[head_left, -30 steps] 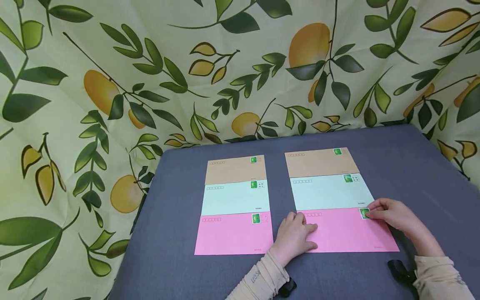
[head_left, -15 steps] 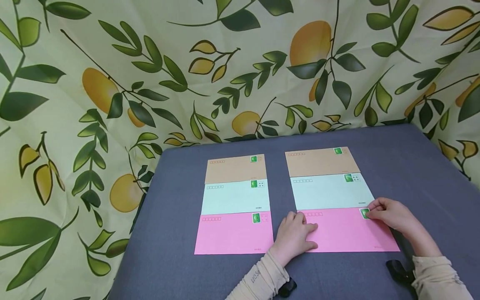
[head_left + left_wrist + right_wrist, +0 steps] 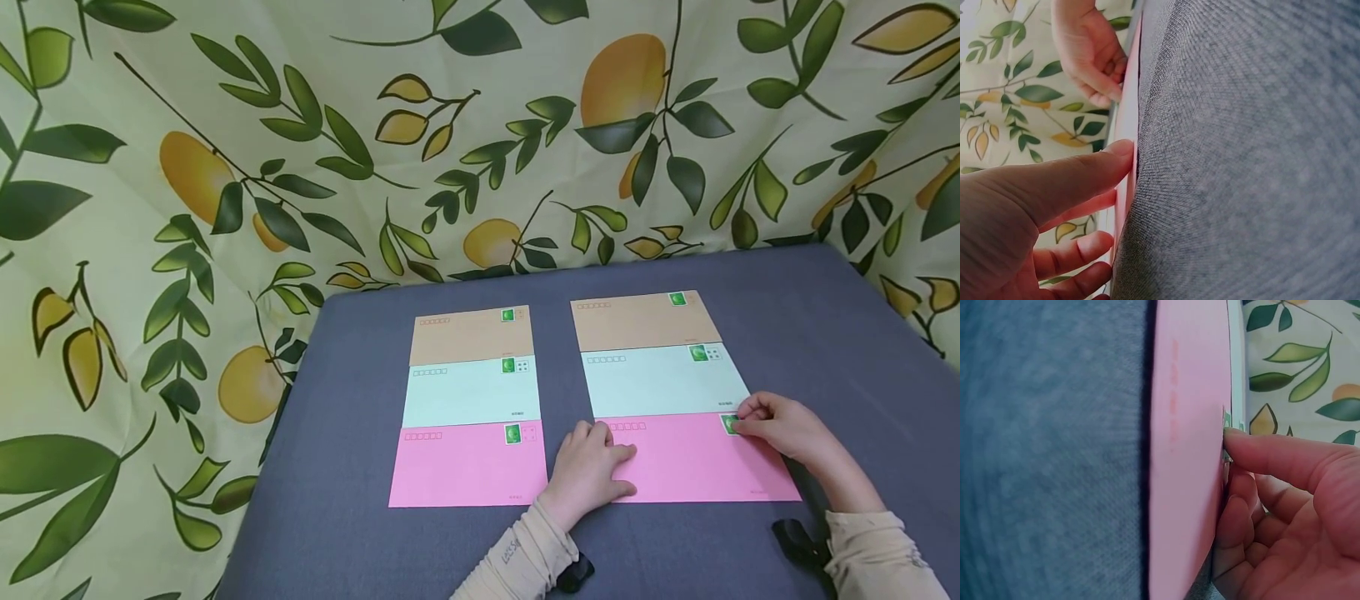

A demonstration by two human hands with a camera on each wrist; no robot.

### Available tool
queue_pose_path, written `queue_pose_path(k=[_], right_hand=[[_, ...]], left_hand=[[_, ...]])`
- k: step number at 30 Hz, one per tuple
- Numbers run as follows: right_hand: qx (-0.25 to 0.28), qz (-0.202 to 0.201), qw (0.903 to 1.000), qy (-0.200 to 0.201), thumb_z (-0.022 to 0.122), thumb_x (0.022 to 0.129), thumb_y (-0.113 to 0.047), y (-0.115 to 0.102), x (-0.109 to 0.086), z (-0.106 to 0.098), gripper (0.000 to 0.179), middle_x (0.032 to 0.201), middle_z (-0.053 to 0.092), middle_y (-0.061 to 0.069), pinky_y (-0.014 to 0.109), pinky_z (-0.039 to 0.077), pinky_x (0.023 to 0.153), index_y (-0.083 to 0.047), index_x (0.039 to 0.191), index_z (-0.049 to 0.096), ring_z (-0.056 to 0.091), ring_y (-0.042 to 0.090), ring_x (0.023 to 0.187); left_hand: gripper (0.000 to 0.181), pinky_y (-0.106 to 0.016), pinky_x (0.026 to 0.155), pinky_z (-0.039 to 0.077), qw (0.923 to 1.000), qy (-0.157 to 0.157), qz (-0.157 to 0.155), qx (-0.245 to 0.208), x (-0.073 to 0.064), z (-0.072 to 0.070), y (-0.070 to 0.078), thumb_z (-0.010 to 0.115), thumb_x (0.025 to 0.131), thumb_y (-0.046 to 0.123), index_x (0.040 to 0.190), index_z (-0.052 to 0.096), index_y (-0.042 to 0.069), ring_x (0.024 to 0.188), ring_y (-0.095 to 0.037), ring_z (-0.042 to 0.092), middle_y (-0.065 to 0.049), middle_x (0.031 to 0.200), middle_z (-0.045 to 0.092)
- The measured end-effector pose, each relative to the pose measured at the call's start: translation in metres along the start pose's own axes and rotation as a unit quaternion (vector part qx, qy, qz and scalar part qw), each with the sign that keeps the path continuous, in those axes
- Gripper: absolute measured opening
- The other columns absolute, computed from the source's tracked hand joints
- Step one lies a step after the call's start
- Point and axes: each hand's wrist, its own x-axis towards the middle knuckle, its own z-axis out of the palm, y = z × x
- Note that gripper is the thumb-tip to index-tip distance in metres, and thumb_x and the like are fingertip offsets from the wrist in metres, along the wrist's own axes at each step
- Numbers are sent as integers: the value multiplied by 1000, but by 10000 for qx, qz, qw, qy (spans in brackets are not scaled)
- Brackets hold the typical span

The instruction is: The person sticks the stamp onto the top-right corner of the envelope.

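Observation:
A pink envelope lies nearest the person in the right-hand column. At its top right corner is a small green stamp. My right hand pinches the stamp's right edge with thumb and curled forefinger; part of the stamp is hidden by the fingertips. In the right wrist view, the thumb meets the green stamp low over the pink paper. My left hand rests on the envelope's left edge, fingers spread and relaxed. In the left wrist view, its thumb touches the pink paper.
Above the pink envelope lie a light blue envelope and a brown one, both stamped. A matching left column has a stamped pink envelope at the front. Dark blue cloth covers the table; a leaf-patterned curtain hangs behind.
The camera view has shifted slightly. Both hands stay in place on the pink envelope, and the stamp has not visibly moved on it.

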Motion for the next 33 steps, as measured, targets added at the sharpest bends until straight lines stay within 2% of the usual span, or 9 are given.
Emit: queue_pose_path(k=[7,18,23,33], right_hand=[[-305,4,9994,-156,62,87,-27,-4,0,-1,35,86,59,10,28,38,61,5,101,60,49,22,79],[-787,-331,9963,130,64,83,-27,-10,0,3,27,77,52,4,26,33,57,-2,93,58,45,17,72],[-890,-441,9948,237,63,83,-26,-12,1,3,24,74,52,3,26,33,56,-3,87,59,45,17,69],[-783,-419,9957,280,60,84,-23,-13,-3,0,21,72,50,3,26,33,53,-2,86,59,44,16,67]], left_hand=[[46,-18,67,28,9999,5,4,-130,0,1,-1,73,74,49,117,64,38,80,-6,33,9,90,49],[43,-18,68,29,10000,33,50,-72,0,0,0,72,75,49,116,64,37,84,-6,36,9,91,50],[42,-18,67,30,9996,201,146,142,0,0,-1,72,74,51,113,66,38,82,-6,37,9,90,50],[35,-19,67,31,9992,350,172,132,-2,-2,0,69,77,51,108,68,36,81,-5,41,9,90,52]])
